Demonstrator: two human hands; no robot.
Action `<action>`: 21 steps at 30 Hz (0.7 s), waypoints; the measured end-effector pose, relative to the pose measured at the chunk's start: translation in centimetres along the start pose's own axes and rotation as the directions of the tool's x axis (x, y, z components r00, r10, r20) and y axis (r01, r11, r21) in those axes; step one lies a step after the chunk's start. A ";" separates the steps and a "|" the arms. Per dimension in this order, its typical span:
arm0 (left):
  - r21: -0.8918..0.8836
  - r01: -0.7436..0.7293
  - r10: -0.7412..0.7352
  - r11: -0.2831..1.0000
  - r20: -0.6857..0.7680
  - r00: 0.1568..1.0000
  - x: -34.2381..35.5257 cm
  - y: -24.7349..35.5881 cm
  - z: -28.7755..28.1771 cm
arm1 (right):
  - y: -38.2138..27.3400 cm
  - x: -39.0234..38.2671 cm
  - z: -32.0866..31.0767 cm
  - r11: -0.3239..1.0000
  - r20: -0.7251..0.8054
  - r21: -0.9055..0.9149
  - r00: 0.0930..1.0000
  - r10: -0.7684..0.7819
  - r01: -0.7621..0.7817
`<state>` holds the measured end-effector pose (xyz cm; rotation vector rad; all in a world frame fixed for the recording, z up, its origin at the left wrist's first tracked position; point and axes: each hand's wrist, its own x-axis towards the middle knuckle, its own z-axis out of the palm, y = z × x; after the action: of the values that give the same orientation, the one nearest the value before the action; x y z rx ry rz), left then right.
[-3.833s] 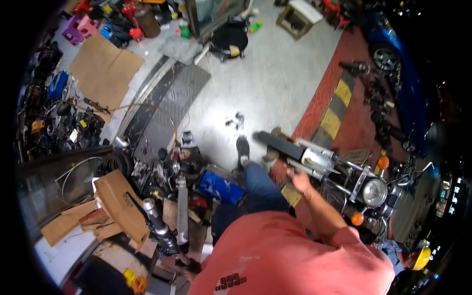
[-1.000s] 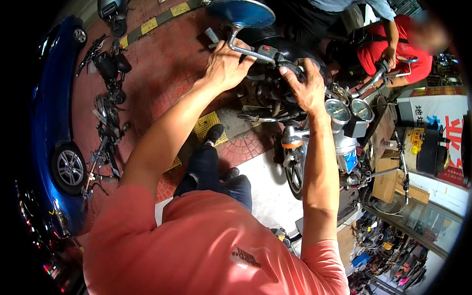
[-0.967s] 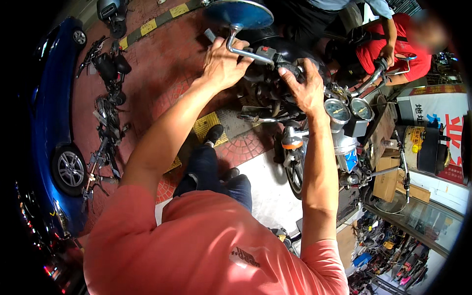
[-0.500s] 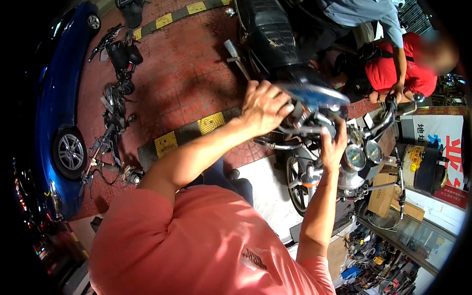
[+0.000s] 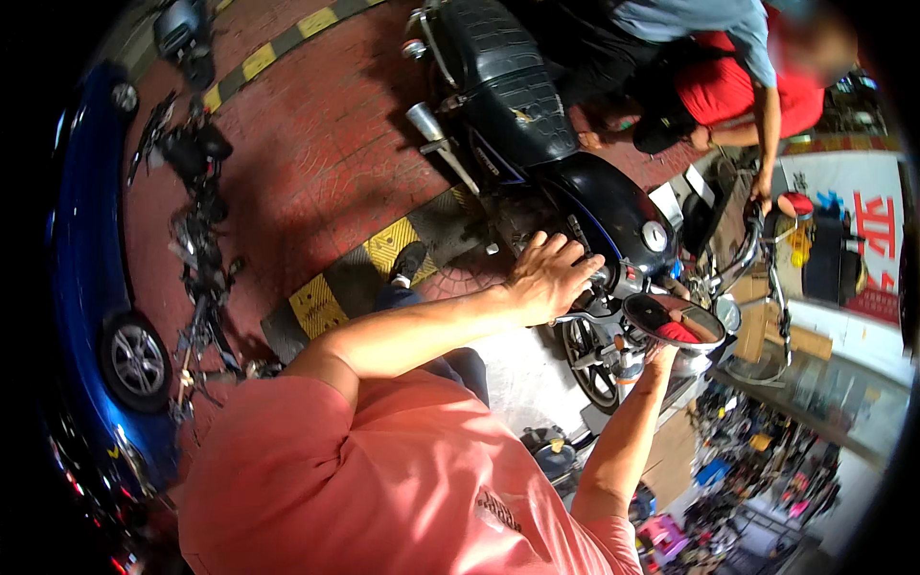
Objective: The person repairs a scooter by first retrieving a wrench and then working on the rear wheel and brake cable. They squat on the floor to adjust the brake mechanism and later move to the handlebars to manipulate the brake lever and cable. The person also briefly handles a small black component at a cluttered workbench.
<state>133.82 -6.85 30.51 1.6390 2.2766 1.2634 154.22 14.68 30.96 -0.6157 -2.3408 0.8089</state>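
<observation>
A black motorcycle (image 5: 623,206) with a ribbed seat stands in front of me. Its round mirror (image 5: 661,316) faces up and reflects something red. Behind that mirror, my right hand (image 5: 659,356) is largely covered, with its wrist at the lower rim; it appears closed on the mirror, though most fingers are hidden. My left hand (image 5: 551,278) is by the handlebar end, fingers stretched and apart, nothing visible in it. Beneath the hands, the handlebar lever (image 5: 596,316) and front wheel (image 5: 586,362) show.
Across the bike, a person in a grey-blue shirt (image 5: 685,19) has a hand (image 5: 762,187) on the other handlebar grip; a person in red (image 5: 738,91) crouches beside. A blue car (image 5: 91,259) and parked two-wheelers (image 5: 196,240) stand left. Loose parts (image 5: 757,450) lie lower right.
The mirror has come down toward me and to the right, uncovering the fuel tank. My left hand has moved slightly right and down, away from the mirror. My right hand has gone behind the mirror.
</observation>
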 end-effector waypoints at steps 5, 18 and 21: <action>0.090 -0.081 0.060 0.993 0.219 0.974 3.3 1.3 0.2 | 0.0 -3.4 -1.2 0.932 -0.119 0.003 0.926 0.359 -0.361; 0.328 -0.073 0.015 0.942 0.177 0.984 5.7 -6.3 5.7 | -3.6 -43.0 -8.3 0.536 -0.483 0.306 0.356 0.800 -0.787; 0.337 -0.023 -0.027 0.941 0.143 0.989 6.5 -8.2 6.2 | -3.3 -53.9 -11.5 0.412 -0.521 0.316 0.207 0.828 -0.854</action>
<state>127.83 1.21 23.67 1.7583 2.5059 0.7484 199.98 -14.40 20.63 -1.9746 -1.2225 0.7830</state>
